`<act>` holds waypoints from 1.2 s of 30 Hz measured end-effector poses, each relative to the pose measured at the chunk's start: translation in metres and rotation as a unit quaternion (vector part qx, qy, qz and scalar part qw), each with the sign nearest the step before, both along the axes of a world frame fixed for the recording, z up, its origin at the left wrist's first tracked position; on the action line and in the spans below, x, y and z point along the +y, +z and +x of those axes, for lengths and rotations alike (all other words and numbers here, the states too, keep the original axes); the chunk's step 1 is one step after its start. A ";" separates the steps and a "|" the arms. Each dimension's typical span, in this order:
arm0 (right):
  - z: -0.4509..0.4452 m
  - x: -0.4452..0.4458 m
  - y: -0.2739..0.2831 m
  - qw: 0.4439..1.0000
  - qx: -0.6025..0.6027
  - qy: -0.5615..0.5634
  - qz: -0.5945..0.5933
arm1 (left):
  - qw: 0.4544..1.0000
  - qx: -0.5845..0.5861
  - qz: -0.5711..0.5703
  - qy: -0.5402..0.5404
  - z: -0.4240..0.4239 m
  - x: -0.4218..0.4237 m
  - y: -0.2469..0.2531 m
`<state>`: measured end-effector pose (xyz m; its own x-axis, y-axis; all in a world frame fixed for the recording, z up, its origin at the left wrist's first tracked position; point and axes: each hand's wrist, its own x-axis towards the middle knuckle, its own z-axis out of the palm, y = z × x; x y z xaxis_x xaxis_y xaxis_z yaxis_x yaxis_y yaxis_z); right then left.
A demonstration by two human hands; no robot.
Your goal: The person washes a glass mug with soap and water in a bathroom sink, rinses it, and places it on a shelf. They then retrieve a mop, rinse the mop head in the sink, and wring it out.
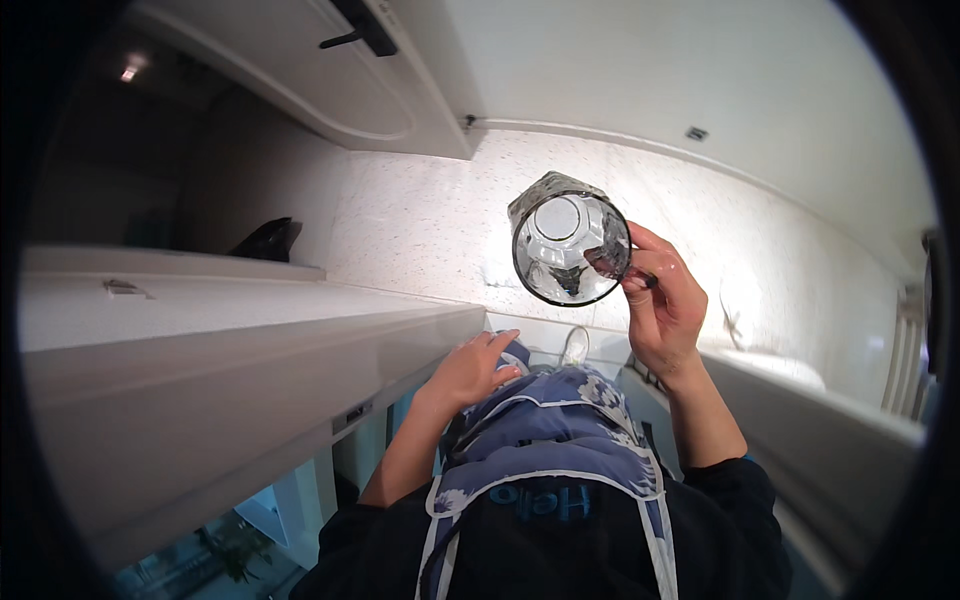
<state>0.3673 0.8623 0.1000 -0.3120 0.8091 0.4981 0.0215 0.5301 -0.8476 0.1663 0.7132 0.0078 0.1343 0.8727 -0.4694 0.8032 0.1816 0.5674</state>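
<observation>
My right hand (667, 300) grips the handle of a clear glass pitcher (559, 217) with a dark rim. I look down through its mouth at the round base, and dark patches show through the glass. I cannot tell whether it holds any liquid. Beneath it lies the pale speckled floor (405, 217). My left hand (472, 367) holds nothing, its fingers somewhat apart, in front of my blue floral apron (547, 427) and near the end of a white wall (450, 322). Below, one white shoe (576, 345) shows.
A white door (360, 97) with a black handle (360, 34) stands ajar at upper left, beside a dark room. Near that doorway is a black pointed object (268, 240). A pale wall (675, 67) runs along the far side. At right is a low white ledge (817, 420).
</observation>
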 end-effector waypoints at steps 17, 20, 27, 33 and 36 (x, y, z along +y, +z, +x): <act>-0.302 0.203 0.019 0.924 0.019 0.381 0.037 | 0.918 -0.017 0.120 0.379 -0.152 0.114 -0.003; -0.386 0.205 0.017 0.897 0.095 0.425 -0.079 | 0.850 -0.063 0.184 0.490 -0.183 0.110 -0.019; -0.579 0.209 -0.015 0.783 -0.162 0.590 -0.113 | 0.578 -0.326 0.335 0.669 -0.308 0.163 0.014; -0.750 0.192 -0.072 0.679 -0.262 0.679 0.093 | 0.321 -0.401 0.398 0.760 -0.458 0.235 0.028; -0.831 0.169 -0.083 0.634 -0.289 0.707 0.121 | 0.161 -0.490 0.417 0.748 -0.537 0.224 0.005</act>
